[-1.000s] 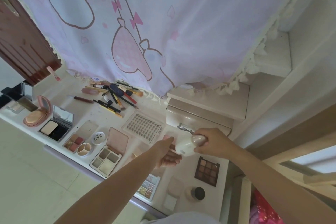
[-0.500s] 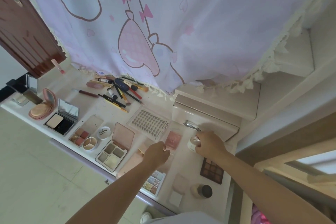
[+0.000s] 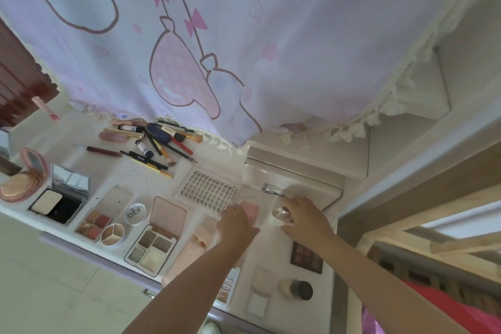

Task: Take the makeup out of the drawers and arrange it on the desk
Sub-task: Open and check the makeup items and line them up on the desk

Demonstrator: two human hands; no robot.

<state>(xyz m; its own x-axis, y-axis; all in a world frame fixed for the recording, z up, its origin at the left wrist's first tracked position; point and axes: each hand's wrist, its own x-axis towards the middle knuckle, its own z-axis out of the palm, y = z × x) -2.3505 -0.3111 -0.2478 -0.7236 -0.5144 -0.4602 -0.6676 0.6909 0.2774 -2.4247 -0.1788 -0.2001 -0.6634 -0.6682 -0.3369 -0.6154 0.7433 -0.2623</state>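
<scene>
Makeup is mostly laid out on the white desk (image 3: 113,171). A small pale rounded jar (image 3: 282,215) is gripped by the right hand (image 3: 305,221) at 3 o'clock of the curled, apparently empty left hand (image 3: 237,222). Closed beige drawers (image 3: 292,171) may hold more.

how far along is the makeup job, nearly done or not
Far along, it seems. Done: compacts, palettes such as the four-pan palette, a lash tray and a pile of brushes and pencils already lie on the desk. In hand: the right hand sets down a small pale jar; the left hand rests by a pink compact. Left: unclear, since the drawer looks closed.
</scene>
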